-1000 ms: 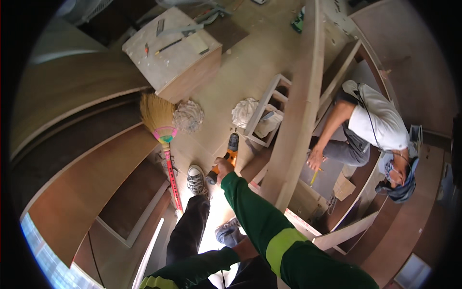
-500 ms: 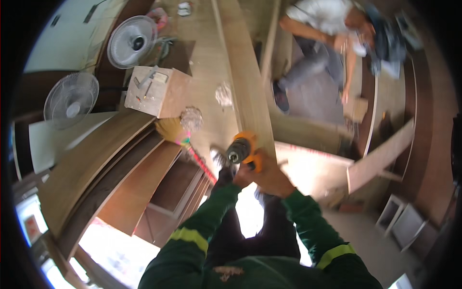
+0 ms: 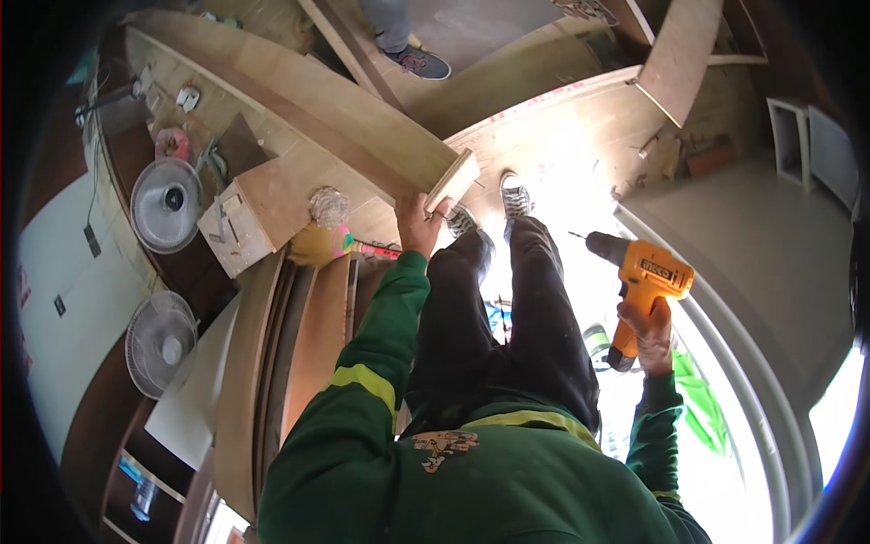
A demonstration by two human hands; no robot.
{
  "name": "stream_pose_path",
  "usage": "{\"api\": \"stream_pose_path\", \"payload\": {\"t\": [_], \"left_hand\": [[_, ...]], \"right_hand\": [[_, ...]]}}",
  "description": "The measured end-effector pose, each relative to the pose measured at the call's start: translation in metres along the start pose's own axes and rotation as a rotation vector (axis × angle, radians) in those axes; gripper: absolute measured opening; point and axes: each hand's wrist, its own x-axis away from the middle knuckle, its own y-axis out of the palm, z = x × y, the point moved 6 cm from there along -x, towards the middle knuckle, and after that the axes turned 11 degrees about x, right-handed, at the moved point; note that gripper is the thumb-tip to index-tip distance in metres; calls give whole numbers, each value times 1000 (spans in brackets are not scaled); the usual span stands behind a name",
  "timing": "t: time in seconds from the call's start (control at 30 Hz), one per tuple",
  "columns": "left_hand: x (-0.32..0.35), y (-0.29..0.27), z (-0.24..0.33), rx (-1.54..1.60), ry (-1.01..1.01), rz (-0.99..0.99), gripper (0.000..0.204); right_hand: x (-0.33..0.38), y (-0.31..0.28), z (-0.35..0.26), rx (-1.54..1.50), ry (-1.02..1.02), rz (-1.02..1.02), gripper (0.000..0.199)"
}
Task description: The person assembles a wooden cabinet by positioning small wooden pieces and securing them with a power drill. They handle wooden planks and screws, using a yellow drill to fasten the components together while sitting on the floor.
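My right hand, off to the right side, is wrapped round the grip of an orange and black cordless drill. A thin bit sticks out of its chuck, pointing left. My left hand grips the near end of a long wooden channel, where a short end piece stands across it. The fingers curl over the lower corner of that piece, and part of the grip is hidden. From there the channel runs away to the far left.
A plywood box with tools on top stands left, beside two fans. A straw broom lies near stacked panels. Another person's shoe shows at the top. White frames and a leaning board are at right.
Both hands were together at the drill; now my left hand is on the channel's end and my right holds the drill farther right. The view has turned, leaving only the other person's lower leg visible.
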Motion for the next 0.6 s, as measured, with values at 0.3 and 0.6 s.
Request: {"api": "stream_pose_path", "payload": {"t": [0.3,0.6], "left_hand": [[4,4,-18,234,-241,-134,46],[2,17,-33,236,-143,-84,50]], "right_hand": [[142,10,51,-466,130,176,46],[170,-7,53,-435,115,121,41]]}}
